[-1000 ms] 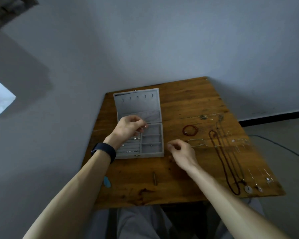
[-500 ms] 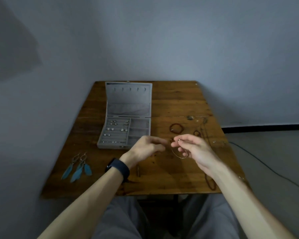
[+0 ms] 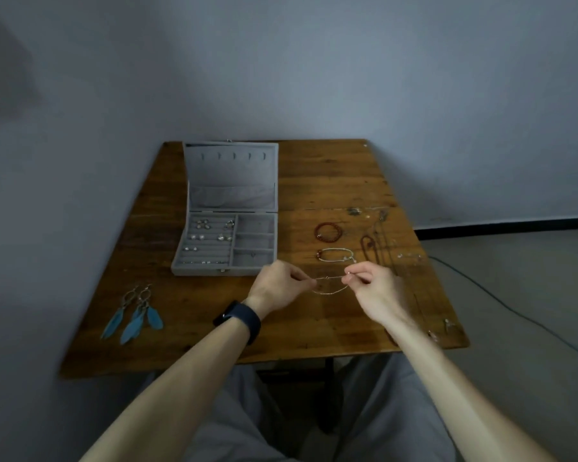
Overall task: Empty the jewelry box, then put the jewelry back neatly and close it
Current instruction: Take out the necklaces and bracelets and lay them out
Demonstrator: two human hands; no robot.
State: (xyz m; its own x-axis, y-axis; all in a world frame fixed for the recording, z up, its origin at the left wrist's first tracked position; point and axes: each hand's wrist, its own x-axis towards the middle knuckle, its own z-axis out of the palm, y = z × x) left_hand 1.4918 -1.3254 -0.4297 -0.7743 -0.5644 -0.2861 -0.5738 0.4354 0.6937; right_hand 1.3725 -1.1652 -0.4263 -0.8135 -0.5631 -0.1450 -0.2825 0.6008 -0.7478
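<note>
Two hands are further apart than half a second ago; the thin chain (image 3: 327, 278) spans between them instead of dangling under the right hand (image 3: 372, 290). The left hand (image 3: 277, 288) pinches one end and the right pinches the other, above the table (image 3: 314, 181), near the open gray box (image 3: 197, 270). The chain is fine and silvery, with a slack lower loop.

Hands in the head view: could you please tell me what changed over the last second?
The left hand left the box and moved right to meet the right hand; both now pinch a thin chain stretched between them above the table. The box stays open; the red bracelet and feather earrings lie unmoved.
</note>
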